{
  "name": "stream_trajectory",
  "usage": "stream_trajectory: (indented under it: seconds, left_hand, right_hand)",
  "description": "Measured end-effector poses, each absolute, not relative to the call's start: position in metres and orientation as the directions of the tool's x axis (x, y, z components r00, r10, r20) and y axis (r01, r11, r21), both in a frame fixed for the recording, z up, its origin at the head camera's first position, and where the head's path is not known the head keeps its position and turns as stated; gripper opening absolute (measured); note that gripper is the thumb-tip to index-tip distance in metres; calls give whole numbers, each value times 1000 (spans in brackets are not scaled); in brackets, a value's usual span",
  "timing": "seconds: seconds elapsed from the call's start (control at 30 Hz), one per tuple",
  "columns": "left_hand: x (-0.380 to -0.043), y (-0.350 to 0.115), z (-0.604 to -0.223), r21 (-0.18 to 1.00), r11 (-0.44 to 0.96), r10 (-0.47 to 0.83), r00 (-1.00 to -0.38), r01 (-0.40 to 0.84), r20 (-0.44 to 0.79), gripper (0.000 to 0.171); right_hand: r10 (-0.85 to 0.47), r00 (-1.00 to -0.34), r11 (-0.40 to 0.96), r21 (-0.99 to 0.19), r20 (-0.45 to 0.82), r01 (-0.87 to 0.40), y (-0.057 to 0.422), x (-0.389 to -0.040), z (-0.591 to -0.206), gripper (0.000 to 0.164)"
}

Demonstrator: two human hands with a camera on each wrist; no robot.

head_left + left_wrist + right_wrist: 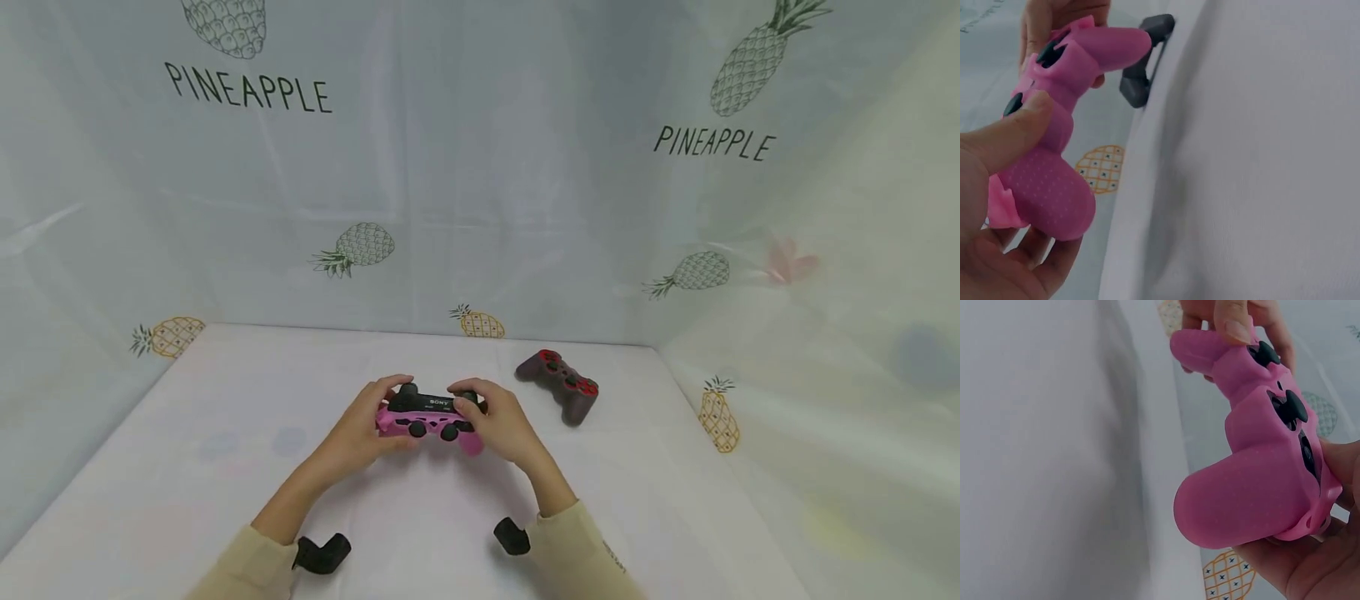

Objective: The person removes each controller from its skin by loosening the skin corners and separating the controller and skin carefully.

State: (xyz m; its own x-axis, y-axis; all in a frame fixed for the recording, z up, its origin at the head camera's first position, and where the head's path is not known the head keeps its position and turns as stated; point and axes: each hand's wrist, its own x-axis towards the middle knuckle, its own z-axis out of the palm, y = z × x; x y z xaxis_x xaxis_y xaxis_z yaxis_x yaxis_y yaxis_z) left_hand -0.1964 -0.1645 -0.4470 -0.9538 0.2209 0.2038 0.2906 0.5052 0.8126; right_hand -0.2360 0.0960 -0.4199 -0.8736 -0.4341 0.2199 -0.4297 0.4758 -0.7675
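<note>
Between both hands is a black game controller [427, 403] marked SONY, partly wrapped in a pink rubbery cover [397, 423]. My left hand [351, 440] grips its left end, the thumb along the near side by a stick. My right hand [504, 423] grips the right end, fingers at the back edge and thumb on top. In the left wrist view a loose fold of the cover [1004, 205] stands out near the left palm. The right wrist view shows the pink skin [1241, 500] smooth over one handle, with two black sticks poking through. Fingers hide parts of both ends.
A second, dark controller [561, 387] with red buttons lies on the white tabletop [300, 400], right of and beyond the hands. Behind the table hangs a pineapple-print sheet [480, 167]. Black curved pieces [324, 553] stick out from both wrists.
</note>
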Motion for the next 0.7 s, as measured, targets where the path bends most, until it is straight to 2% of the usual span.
stream_trajectory:
  seconds: [0.33,0.5,0.7]
  left_hand:
    - [-183,-162,-448,799,544,153,-966,257,206,89]
    - [-178,-161,-450,790,555,146,-965,261,216,91]
    - [-173,-162,-452,796,547,150,-966,260,212,87]
  right_hand:
    - [-406,-884,417,-813,232,-406,91,-226,-428,27]
    - [-458,-835,400,-768,306,-500,94,-220,-426,28]
    - [-458,-801,436,-687,386,-581,91,-213,-429,18]
